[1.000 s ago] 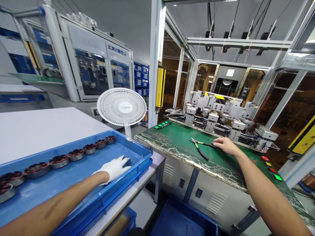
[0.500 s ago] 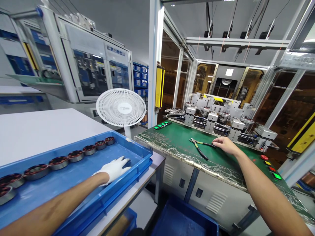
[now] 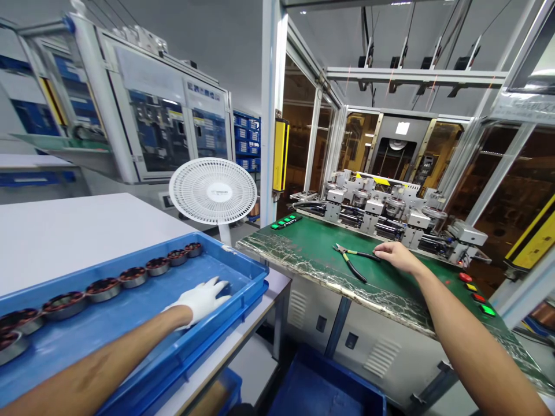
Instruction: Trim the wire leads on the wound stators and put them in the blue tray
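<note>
My left hand (image 3: pixel 202 300), in a white glove, lies in a blue tray (image 3: pixel 243 263) with its fingers spread and nothing in them. Along the tray's far side stands a row of metal rings with copper-coloured windings, such as this wound stator (image 3: pixel 133 277). On a green worktop (image 3: pixel 299 240) rests my bare right hand (image 3: pixel 396 256), its fingers curled in at the end of one handle of the cutting pliers (image 3: pixel 347 254). These pliers lie flat, jaws pointing left and handles apart. The fingertips are partly hidden.
Behind the worktop's middle runs a row of machine fixtures (image 3: pixel 375 211). Lit push buttons (image 3: pixel 479 298) sit at the right, green buttons (image 3: pixel 286 220) at the left. A white fan (image 3: pixel 212 190) stands beyond the tray. Below is another blue bin (image 3: pixel 325 381).
The pale plate behind the machine fixtures has moved lower. Both hands, the pliers and the stators stay where they were.
</note>
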A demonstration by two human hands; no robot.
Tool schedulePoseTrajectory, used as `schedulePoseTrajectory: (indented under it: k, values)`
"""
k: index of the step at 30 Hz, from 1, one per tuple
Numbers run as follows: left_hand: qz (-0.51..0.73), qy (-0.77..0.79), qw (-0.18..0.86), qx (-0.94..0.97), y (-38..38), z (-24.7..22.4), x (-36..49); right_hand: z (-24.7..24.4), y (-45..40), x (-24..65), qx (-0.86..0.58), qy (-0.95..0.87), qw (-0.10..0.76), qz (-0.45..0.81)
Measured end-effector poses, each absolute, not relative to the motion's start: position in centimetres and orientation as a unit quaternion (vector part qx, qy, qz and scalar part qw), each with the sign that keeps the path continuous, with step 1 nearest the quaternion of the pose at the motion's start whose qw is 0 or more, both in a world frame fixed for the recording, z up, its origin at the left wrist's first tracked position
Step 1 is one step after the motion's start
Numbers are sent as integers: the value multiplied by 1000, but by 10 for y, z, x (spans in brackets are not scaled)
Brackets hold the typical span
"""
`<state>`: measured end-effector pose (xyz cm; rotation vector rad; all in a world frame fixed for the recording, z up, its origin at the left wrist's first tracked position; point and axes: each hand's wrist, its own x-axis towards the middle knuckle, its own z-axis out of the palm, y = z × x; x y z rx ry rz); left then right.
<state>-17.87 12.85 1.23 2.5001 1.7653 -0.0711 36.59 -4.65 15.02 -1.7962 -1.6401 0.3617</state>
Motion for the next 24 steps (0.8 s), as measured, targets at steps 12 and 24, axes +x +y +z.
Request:
schedulePoseTrajectory:
  k: [12,24]
  values:
    - [-11,569,44,821,130,11,-179,151,-47,367,-690,-623,337,149]
    - [-25,571,37,820,130,9,-179,146,-42,370,-685,-595,378,184]
